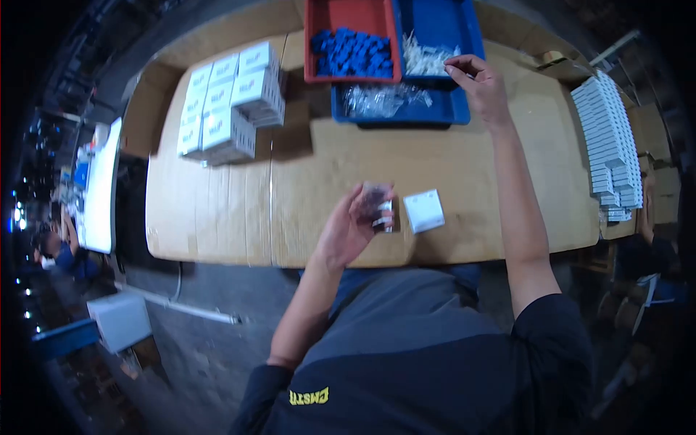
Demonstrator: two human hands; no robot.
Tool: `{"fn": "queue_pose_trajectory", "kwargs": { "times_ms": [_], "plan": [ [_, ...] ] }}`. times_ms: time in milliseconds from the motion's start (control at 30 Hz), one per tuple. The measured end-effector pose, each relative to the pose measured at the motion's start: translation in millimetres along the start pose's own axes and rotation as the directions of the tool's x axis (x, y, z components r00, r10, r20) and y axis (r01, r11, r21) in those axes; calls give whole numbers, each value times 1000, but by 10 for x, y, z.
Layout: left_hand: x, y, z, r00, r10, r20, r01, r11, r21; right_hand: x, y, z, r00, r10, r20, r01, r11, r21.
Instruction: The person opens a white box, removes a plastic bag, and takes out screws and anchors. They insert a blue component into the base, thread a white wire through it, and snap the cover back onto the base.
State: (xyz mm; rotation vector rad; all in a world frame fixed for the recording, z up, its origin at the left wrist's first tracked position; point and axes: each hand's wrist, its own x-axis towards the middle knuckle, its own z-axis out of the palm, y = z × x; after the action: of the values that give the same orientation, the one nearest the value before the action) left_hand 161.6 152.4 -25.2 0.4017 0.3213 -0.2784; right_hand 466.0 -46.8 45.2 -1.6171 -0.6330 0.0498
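Presently, the left hand [350,226] is bent around a see-through packet [373,197], fingers curled along it, near the front edge of the cardboard work surface [471,174]; the packet's contents are too blurred to identify. A small white box [424,212] lies on the cardboard at the left hand's 3 o'clock, just beside the packet and apart from both hands. Taking that box as the clock's centre, the right hand [484,88] is at 1 o'clock, well away, its thumb and forefinger brought close at the tips. Whether a piece is gripped between them cannot be told. Those fingertips are at the near edge of the upper blue tray [437,20], with white pieces [424,58] at their 10 o'clock. Between 11 and 12 from the box sits the lower blue tray [456,112], containing clear bags [380,100]; beyond it at 11 is the red tray [348,79], holding a heap of blue pieces [351,54]. A stack of larger white cartons [230,101] occupies 10 o'clock, well to the left hand's far side. Narrow white boxes [609,141] are piled in close rows between 2 and 3, near the cardboard's right edge.
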Motion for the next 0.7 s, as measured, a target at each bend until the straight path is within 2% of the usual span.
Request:
{"fn": "queue_pose_trajectory", "kwargs": {
  "times_ms": [133, 167, 233, 300, 400, 500, 600, 633, 700],
  "plan": [
    [45, 113, 252, 999, -49, -22, 50, 998, 47, -537, -308, 390, 954, 9, 298, -17, 1000, 24],
    [53, 119, 295, 997, -70, -28, 71, 996, 52, -642, -401, 447, 930, 57, 364, -24, 995, -95],
    [65, 129, 325, 997, -72, -31, 74, 994, 76, -773, -560, 551, 900, 63, 432, 30, 978, -207],
    [45, 135, 361, 997, -68, -45, 72, 993, 94, -850, -744, 596, 857, 79, 509, 108, 939, -327],
    [16, 145, 373, 996, -58, -66, 65, 991, 116, -896, -851, 659, 833, -86, 546, 338, 861, -380],
    [22, 145, 339, 996, -64, -57, 71, 989, 128, -891, -888, 683, 772, -118, 625, 414, 839, -353],
    [-14, 142, 325, 996, -60, -69, 69, 988, 139, -904, -951, 757, 636, -119, 763, 570, 739, -359],
    [-14, 139, 318, 995, -58, -78, 69, 985, 156, -913, -990, 778, 590, -113, 800, 595, 730, -337],
    [-8, 137, 299, 997, -41, -61, 51, 984, 172, -930, -899, 816, 577, -115, 809, 570, 766, -297]
  ]
}}
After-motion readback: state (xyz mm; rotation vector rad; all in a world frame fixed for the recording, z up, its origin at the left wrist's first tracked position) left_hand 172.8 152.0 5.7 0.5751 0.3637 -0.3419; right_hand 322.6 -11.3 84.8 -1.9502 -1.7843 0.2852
